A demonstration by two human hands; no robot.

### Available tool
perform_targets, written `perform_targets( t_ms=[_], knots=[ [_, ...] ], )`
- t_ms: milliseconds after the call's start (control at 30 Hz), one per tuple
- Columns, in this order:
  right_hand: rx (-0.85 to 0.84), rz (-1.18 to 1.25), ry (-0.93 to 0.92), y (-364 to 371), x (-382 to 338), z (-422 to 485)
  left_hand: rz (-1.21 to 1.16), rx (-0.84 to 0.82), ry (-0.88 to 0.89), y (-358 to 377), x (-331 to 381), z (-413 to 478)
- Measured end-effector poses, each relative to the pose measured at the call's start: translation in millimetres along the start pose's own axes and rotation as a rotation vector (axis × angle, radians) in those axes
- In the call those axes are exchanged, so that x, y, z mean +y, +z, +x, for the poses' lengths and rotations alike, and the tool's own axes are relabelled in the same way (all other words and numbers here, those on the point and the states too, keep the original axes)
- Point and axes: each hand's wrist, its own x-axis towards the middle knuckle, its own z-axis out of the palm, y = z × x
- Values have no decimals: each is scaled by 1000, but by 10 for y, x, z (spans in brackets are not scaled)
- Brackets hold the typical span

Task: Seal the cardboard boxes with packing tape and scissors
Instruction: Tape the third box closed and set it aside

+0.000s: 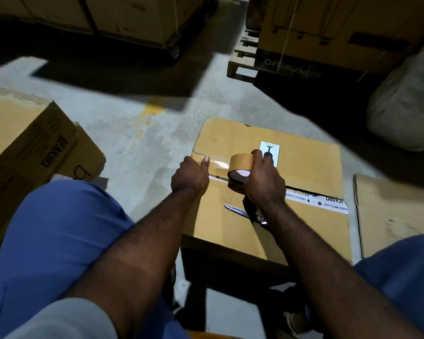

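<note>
Brown packing tape is what we have between our hands: a short strip (pixel 217 165) lies stretched from the thumb of our left hand (pixel 190 176) to the tape roll (pixel 240 170), which our right hand (pixel 262 177) grips, fingers wrapped over its outer rim. The left fingers are curled tight at the edge of the cardboard box (pixel 304 162), the thumb flat on the start of the strip; whether those fingers also pinch the tape end over the edge we cannot tell. The open seam (pixel 304 190) runs on from under the roll, beneath our right fingers and out beyond them, where a band of printed white tape (pixel 316 199) lies alongside it, so we judge the sealing of this box barely begun. To do this step well we press the left thumb hard so the anchored end does not lift, hold the roll low and close to the cardboard, and draw it straight along the seam so the tape covers both flaps evenly; a roll that tilts will likely wrinkle the strip or wander off the gap. The scissors (pixel 245 212) lie on the box just behind our right wrist, on the near side of the right fingers, within easy reach for the cut at the far end
</note>
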Motion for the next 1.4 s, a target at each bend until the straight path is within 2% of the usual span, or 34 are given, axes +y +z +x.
perform_targets(
  t_ms=[200, 300, 400, 467, 667, 867, 1033, 1400],
  knots=[
    [-28, -160, -5, -93, 82, -37, 55, 32, 8, 51, 23, -33],
    [-55, -62, 2, -143, 131, -83, 136, 64, 45, 94, 3, -55],
    [-81, 73, 39, -176, 172, -130, 206, 133, 186, 104, 17, -98],
    [-79, 98, 50, -161, 163, -136, 199, 108, 292, 145, 74, -198],
    [-60, 135, 62, -77, 127, -128, 151, -25, 429, 235, 146, -419],
    [-59, 413, 112, 36, 196, -115, 175, -100, 676, 215, 48, -451],
    [-89, 461, 112, 86, 143, -77, 238, -129, 810, 249, 15, -415],
    [-17, 56, 133, -134, 342, -130, 290, -173, 790, 199, 22, -451]
  ],
)
